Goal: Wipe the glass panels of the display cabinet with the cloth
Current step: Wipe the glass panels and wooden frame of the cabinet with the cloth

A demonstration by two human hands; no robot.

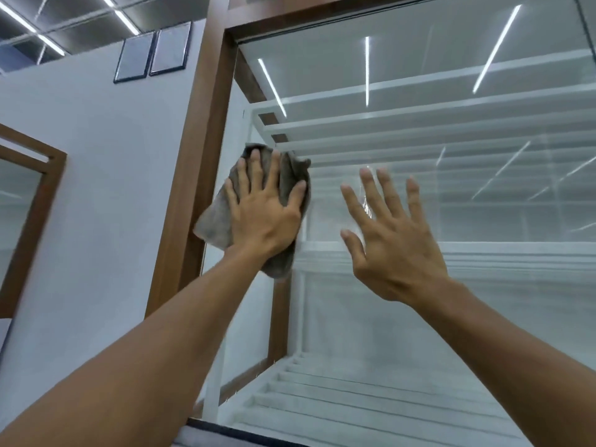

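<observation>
two hands are up at the glass panel: our left hand presses the grey cloth flat under straight fingers, wooden frame just left of them; our right hand is spread, holding nothing. we judge the wiping early, with most glass right of the fingers left to do.

Two dark frames hang high on a white wall — ceiling lights above, a wood-framed pane at left.
</observation>
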